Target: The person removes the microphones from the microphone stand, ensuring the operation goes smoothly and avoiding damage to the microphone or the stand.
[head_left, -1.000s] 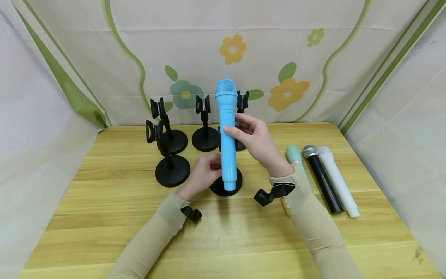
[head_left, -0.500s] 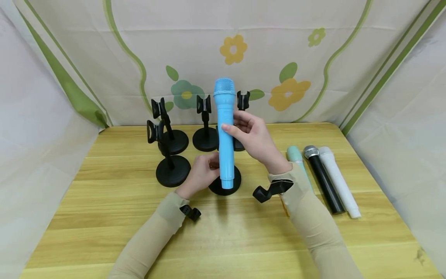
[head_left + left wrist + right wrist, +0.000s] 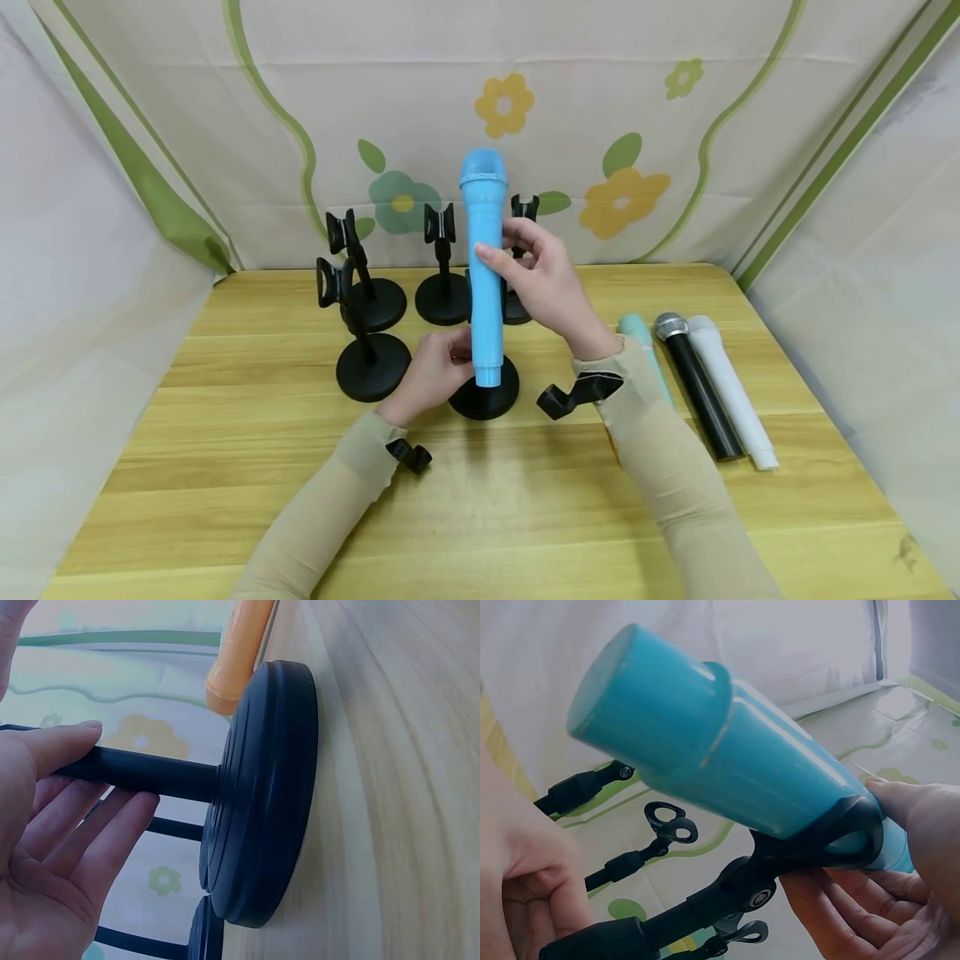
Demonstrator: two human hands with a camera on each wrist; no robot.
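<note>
A light blue microphone [image 3: 486, 287] stands nearly upright at the middle of the table, its mesh head up. My right hand [image 3: 551, 279] pinches its body, thumb in front and fingers behind. In the right wrist view, the black clip [image 3: 859, 832] of a microphone stand wraps round the microphone body [image 3: 780, 765]. My left hand [image 3: 433, 373] holds that stand by its post; the left wrist view shows thumb and fingers about the post [image 3: 165, 772], just above the round base [image 3: 274, 795]. The base rests on the table. From the head, the microphone hides most of the post.
Several black stands with bare clips stand behind and left, among them a near-left one [image 3: 371, 367] and a back-middle one [image 3: 442, 296]. At right lie a mint microphone [image 3: 637, 333], a black one [image 3: 697, 392] and a white one [image 3: 731, 392]. An orange microphone [image 3: 240, 652] appears beyond the base.
The blue microphone has shifted slightly left, then risen a little, with my right hand moving along. My left hand stays on the post, almost still.
</note>
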